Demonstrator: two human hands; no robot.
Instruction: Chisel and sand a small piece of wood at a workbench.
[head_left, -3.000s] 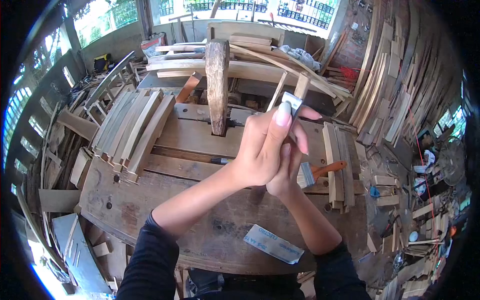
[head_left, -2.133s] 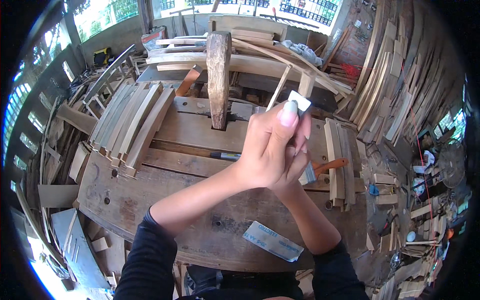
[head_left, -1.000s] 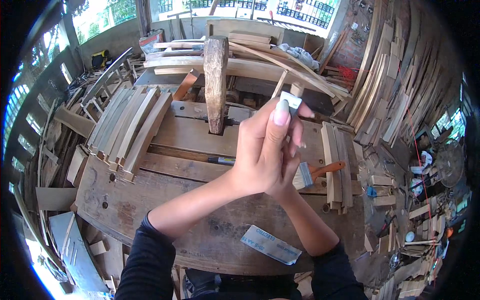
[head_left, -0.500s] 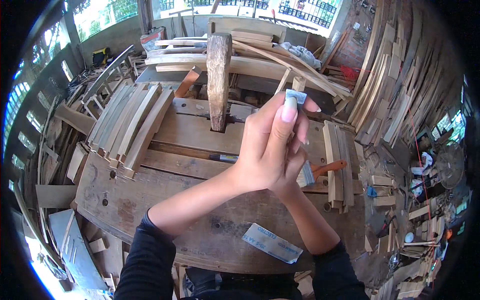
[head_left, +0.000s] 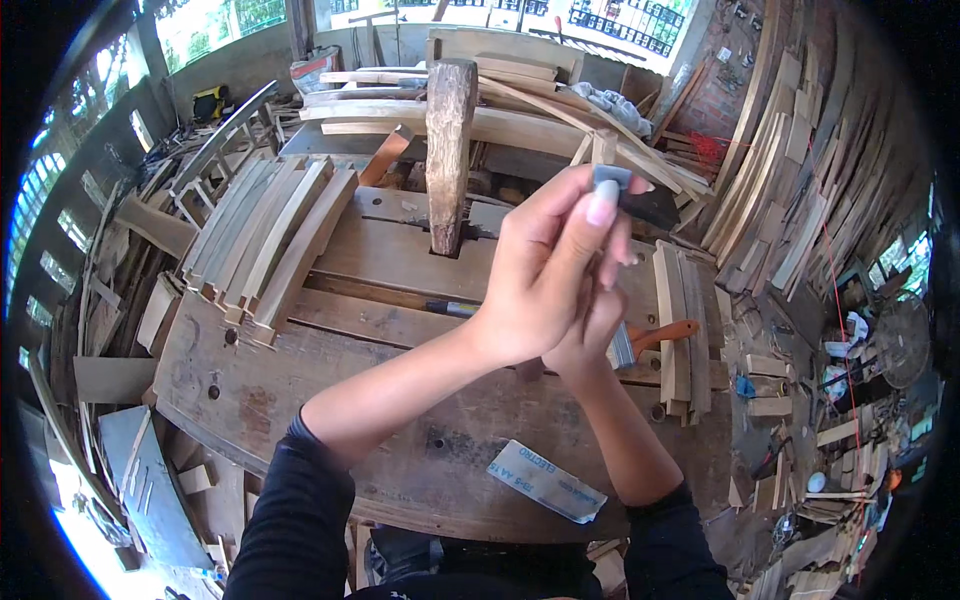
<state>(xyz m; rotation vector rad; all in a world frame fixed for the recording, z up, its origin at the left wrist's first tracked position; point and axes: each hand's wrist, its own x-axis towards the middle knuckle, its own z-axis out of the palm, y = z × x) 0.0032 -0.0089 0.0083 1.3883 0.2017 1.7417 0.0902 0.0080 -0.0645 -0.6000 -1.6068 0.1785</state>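
Observation:
My left hand (head_left: pixel 535 275) is raised over the bench, thumb and fingers pinching a small grey folded piece of sandpaper (head_left: pixel 614 178). The end of a pale wooden piece (head_left: pixel 604 147) pokes up just beyond the sandpaper, and the left fingers curl around it. My right hand (head_left: pixel 592 330) is closed below and behind the left, seemingly around the same wooden piece; most of its fingers are hidden. A torn sheet of sandpaper (head_left: pixel 547 482) lies on the near part of the bench, its pale printed back up. Beside the right hand rests a paintbrush (head_left: pixel 655 335) with an orange-brown handle.
The wooden workbench (head_left: pixel 330 400) has slots and round holes. An upright rough wooden post (head_left: pixel 450 150) rises from it. Curved slats (head_left: pixel 265 240) line its left side, short strips (head_left: pixel 680 330) its right. A dark-ended tool with a long wooden handle (head_left: pixel 375 292) lies in the slot.
Both hands have shifted slightly up and to the right with the sandpaper and wooden piece. The sandpaper's angle has changed a little. The view has moved slightly.

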